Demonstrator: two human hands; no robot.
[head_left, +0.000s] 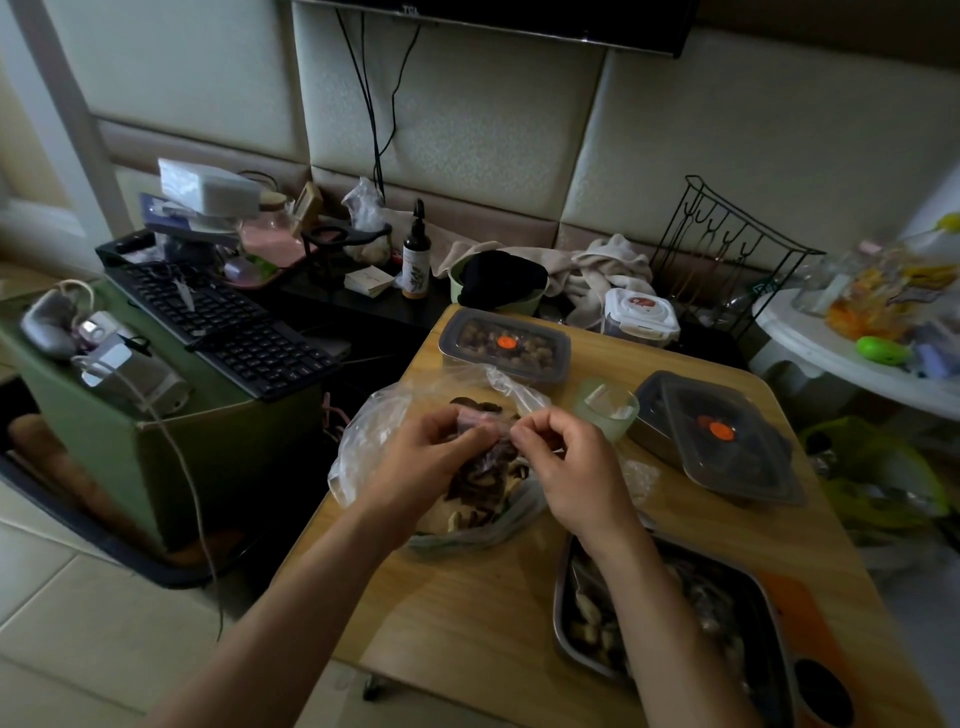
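A black keyboard (228, 322) lay on a green box, at ten o'clock from the hands and well apart from them. On the wooden table (467, 597) a clear plastic bag (358, 447) lay open, with dark peelings (480, 480) heaped in it. The left hand (431, 452) hung over the bag, fingers curled, pinching a small pink piece (474, 419) between thumb and fingertips. The piece was above the peelings, at twelve o'clock of the heap. What it was could not be told. The right hand (566, 462), at three o'clock of the piece, pinched its right end with curled fingertips. A pale green cup (605, 410) stood at one o'clock of that hand. A lidded container (727, 436) stood at three o'clock of the cup, and a metal tray (563, 597) lay at six o'clock, under the right forearm.
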